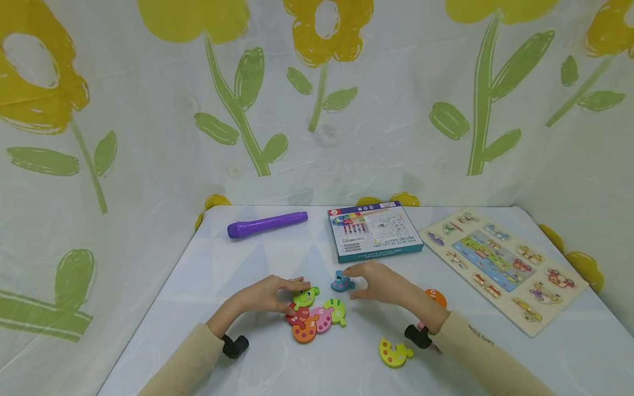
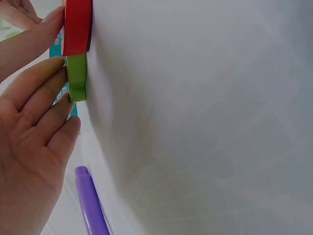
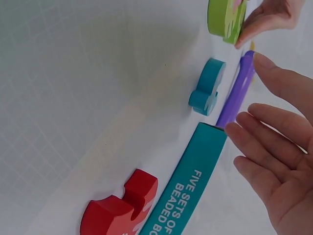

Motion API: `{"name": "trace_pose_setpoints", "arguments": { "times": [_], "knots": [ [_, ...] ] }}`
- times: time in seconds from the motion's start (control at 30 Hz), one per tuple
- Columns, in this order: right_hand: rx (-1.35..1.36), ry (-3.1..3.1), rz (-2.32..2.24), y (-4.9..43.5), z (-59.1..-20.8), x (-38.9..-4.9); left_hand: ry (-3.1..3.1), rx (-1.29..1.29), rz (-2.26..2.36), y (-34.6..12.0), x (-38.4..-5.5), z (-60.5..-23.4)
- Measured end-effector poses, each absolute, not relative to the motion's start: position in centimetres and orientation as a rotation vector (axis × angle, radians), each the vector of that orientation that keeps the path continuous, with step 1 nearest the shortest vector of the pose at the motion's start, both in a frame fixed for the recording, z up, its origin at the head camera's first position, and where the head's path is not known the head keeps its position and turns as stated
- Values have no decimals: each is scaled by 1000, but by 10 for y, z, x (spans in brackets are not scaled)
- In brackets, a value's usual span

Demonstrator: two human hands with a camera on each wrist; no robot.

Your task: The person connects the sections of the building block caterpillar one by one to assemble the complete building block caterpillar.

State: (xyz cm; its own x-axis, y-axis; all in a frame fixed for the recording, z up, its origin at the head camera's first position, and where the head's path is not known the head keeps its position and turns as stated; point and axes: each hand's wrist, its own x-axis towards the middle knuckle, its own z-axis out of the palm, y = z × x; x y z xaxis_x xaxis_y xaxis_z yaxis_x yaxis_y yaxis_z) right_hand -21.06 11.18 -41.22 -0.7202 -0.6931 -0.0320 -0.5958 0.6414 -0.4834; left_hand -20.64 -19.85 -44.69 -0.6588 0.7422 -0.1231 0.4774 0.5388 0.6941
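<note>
My left hand (image 1: pixel 267 294) rests at a caterpillar number puzzle, fingertips against its smiling green head piece (image 1: pixel 306 297) and thumb on the red piece (image 1: pixel 298 317) marked 2. Joined on from there are an orange piece (image 1: pixel 304 331), a pink piece (image 1: pixel 323 320) and a striped green piece (image 1: pixel 338 312). In the left wrist view the fingers (image 2: pixel 39 85) are mostly straight. My right hand (image 1: pixel 378 281) hovers with thumb and fingers spread, close by a blue spotted piece (image 1: pixel 340 282). The right wrist view shows that blue piece (image 3: pixel 208 87) on the table, outside the fingers.
A yellow piece (image 1: pixel 393 353) and an orange piece (image 1: pixel 436 298) lie near the right forearm; a red piece (image 3: pixel 117 210) shows in the right wrist view. Behind are a purple tube (image 1: pixel 267 224) and a flat box (image 1: pixel 373 231). A wooden peg puzzle board (image 1: pixel 530 319) lies right.
</note>
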Motion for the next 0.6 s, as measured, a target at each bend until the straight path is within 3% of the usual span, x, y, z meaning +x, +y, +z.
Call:
{"name": "trace_pose_setpoints", "arguments": {
  "times": [0.6],
  "knots": [
    [-954, 2650, -691, 104, -422, -223, 2384, 939, 915, -198, -204, -448]
  ]
}}
